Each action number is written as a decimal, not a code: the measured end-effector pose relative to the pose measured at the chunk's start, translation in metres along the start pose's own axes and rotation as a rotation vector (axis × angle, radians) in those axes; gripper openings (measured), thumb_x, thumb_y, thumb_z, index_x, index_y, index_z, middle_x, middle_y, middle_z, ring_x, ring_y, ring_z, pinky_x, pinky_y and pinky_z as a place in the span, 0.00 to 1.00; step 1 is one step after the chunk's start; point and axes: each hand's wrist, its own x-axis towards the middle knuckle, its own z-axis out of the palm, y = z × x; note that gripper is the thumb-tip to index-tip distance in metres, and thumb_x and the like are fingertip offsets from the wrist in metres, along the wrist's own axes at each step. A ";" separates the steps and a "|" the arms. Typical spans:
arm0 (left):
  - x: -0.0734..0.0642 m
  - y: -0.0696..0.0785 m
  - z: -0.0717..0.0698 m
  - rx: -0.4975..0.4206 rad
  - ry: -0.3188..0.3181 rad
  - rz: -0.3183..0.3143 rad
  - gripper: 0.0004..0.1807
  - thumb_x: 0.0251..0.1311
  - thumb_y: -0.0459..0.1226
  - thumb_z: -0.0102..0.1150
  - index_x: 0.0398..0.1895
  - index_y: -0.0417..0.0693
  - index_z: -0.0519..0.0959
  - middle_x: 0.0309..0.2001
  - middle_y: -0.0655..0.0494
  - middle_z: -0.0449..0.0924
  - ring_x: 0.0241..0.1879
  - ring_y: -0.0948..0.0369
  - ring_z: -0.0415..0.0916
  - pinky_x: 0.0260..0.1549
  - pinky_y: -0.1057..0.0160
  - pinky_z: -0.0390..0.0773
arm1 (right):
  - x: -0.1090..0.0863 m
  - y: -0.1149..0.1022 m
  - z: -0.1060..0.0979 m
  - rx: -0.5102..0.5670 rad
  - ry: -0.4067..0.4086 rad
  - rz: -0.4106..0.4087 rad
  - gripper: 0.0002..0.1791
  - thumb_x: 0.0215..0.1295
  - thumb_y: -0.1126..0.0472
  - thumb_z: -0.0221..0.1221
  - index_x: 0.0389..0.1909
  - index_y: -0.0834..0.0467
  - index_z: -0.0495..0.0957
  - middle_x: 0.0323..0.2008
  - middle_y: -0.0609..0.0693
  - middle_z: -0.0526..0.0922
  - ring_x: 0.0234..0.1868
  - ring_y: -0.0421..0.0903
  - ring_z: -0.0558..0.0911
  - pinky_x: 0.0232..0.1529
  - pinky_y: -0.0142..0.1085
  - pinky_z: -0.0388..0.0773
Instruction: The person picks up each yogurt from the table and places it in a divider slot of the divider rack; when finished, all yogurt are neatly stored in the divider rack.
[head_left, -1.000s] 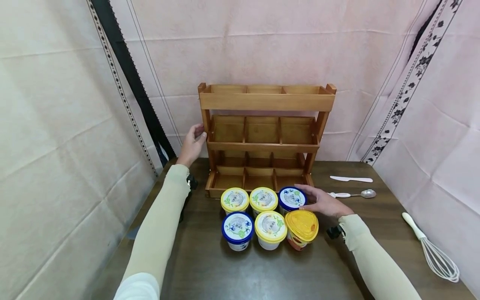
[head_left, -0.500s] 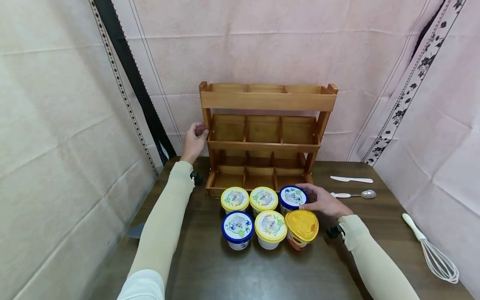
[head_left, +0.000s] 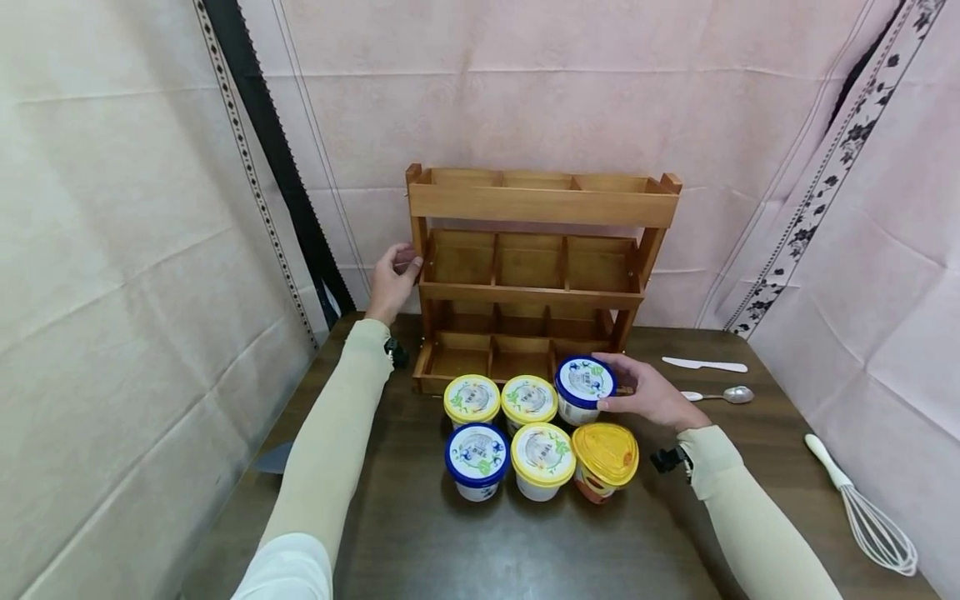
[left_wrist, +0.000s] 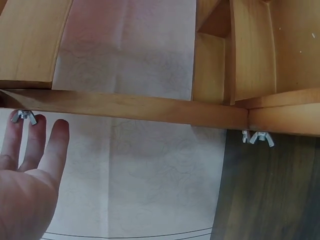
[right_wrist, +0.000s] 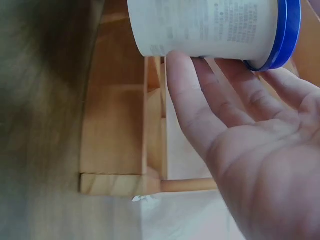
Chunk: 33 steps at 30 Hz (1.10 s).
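My right hand [head_left: 652, 396] grips a white tub with a blue lid [head_left: 587, 379], its fingers along the tub's side. Up close in the right wrist view, printed text covers the tub [right_wrist: 210, 30], which is raised in front of the rack's lowest tier. At the left post of the wooden three-tier rack [head_left: 528, 293] is my left hand [head_left: 390, 287]. Its straight fingers [left_wrist: 55, 145] reach up to the post beside a wing nut [left_wrist: 24, 116] in the left wrist view; the thumb is out of that view.
Before the rack stand yellow-lidded tubs [head_left: 528, 398], another blue-lidded tub [head_left: 477, 454] and a tub with a deep-yellow lid [head_left: 606, 454]. To the right lie a knife [head_left: 703, 364], a spoon [head_left: 731, 395] and a whisk [head_left: 862, 508]. Cloth hangs behind and at both sides.
The blue-lidded tub in my right hand has risen from the back row of tubs. My left hand stays at the rack's left post, and the head view has shifted slightly.
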 end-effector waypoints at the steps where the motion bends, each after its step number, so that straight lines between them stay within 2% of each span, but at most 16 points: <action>1: 0.001 0.000 0.000 -0.001 -0.001 0.002 0.20 0.77 0.43 0.61 0.67 0.49 0.77 0.62 0.46 0.81 0.61 0.51 0.79 0.60 0.51 0.81 | 0.000 -0.002 0.000 0.006 0.005 -0.003 0.45 0.65 0.57 0.74 0.80 0.55 0.64 0.69 0.60 0.76 0.63 0.54 0.79 0.61 0.40 0.80; 6: 0.003 -0.003 0.002 -0.001 0.013 0.013 0.20 0.77 0.44 0.61 0.67 0.50 0.77 0.61 0.47 0.81 0.59 0.52 0.78 0.59 0.51 0.79 | 0.005 -0.012 -0.005 0.033 0.034 -0.010 0.45 0.66 0.58 0.74 0.80 0.53 0.63 0.70 0.59 0.76 0.64 0.55 0.79 0.61 0.39 0.81; 10: 0.006 -0.005 0.003 -0.005 0.010 0.035 0.22 0.77 0.45 0.61 0.68 0.50 0.77 0.61 0.46 0.81 0.58 0.52 0.78 0.59 0.52 0.79 | 0.007 -0.021 -0.012 0.046 0.073 -0.014 0.45 0.67 0.57 0.73 0.81 0.51 0.63 0.70 0.58 0.75 0.63 0.55 0.79 0.58 0.35 0.83; 15: 0.006 -0.009 0.002 -0.026 0.006 0.032 0.21 0.76 0.45 0.62 0.68 0.50 0.77 0.61 0.46 0.81 0.58 0.53 0.77 0.58 0.54 0.79 | 0.006 -0.032 -0.020 0.037 0.123 -0.007 0.46 0.67 0.55 0.73 0.82 0.50 0.61 0.70 0.58 0.75 0.62 0.51 0.80 0.56 0.29 0.82; 18: 0.005 -0.011 0.003 -0.025 0.011 0.030 0.21 0.76 0.44 0.62 0.68 0.50 0.78 0.60 0.46 0.81 0.58 0.54 0.77 0.58 0.55 0.78 | 0.007 -0.039 -0.023 0.027 0.162 -0.012 0.45 0.68 0.54 0.72 0.82 0.50 0.61 0.72 0.57 0.74 0.64 0.50 0.80 0.57 0.27 0.81; 23: 0.003 -0.012 0.003 -0.011 0.019 0.033 0.20 0.77 0.45 0.61 0.68 0.52 0.78 0.60 0.47 0.81 0.58 0.53 0.77 0.58 0.53 0.78 | 0.010 -0.052 -0.028 0.004 0.236 -0.003 0.44 0.68 0.52 0.72 0.81 0.47 0.63 0.73 0.55 0.74 0.67 0.54 0.78 0.57 0.26 0.79; 25: 0.003 -0.011 0.004 -0.003 0.015 0.033 0.21 0.77 0.45 0.61 0.68 0.52 0.78 0.60 0.48 0.81 0.58 0.54 0.77 0.59 0.53 0.78 | 0.011 -0.055 -0.031 -0.007 0.256 0.017 0.44 0.67 0.51 0.73 0.80 0.45 0.64 0.73 0.53 0.73 0.68 0.55 0.77 0.58 0.28 0.79; 28: 0.004 -0.010 0.005 0.000 0.014 0.031 0.20 0.77 0.45 0.60 0.68 0.53 0.77 0.60 0.48 0.81 0.57 0.54 0.77 0.59 0.53 0.78 | 0.015 -0.055 -0.033 -0.014 0.262 0.046 0.45 0.66 0.48 0.73 0.80 0.43 0.63 0.74 0.52 0.72 0.70 0.56 0.76 0.64 0.40 0.81; 31: 0.004 -0.010 0.006 0.000 0.022 0.034 0.20 0.77 0.44 0.60 0.67 0.52 0.77 0.60 0.48 0.81 0.57 0.54 0.77 0.59 0.53 0.78 | 0.023 -0.044 -0.034 0.002 0.252 0.064 0.46 0.66 0.47 0.74 0.81 0.44 0.62 0.75 0.53 0.71 0.72 0.57 0.75 0.68 0.54 0.78; 33: 0.003 -0.009 0.007 -0.002 0.025 0.034 0.20 0.77 0.44 0.60 0.67 0.51 0.77 0.59 0.47 0.81 0.57 0.54 0.78 0.59 0.53 0.78 | 0.027 -0.034 -0.033 0.014 0.247 0.069 0.48 0.66 0.47 0.74 0.82 0.45 0.61 0.76 0.55 0.70 0.73 0.59 0.74 0.70 0.58 0.76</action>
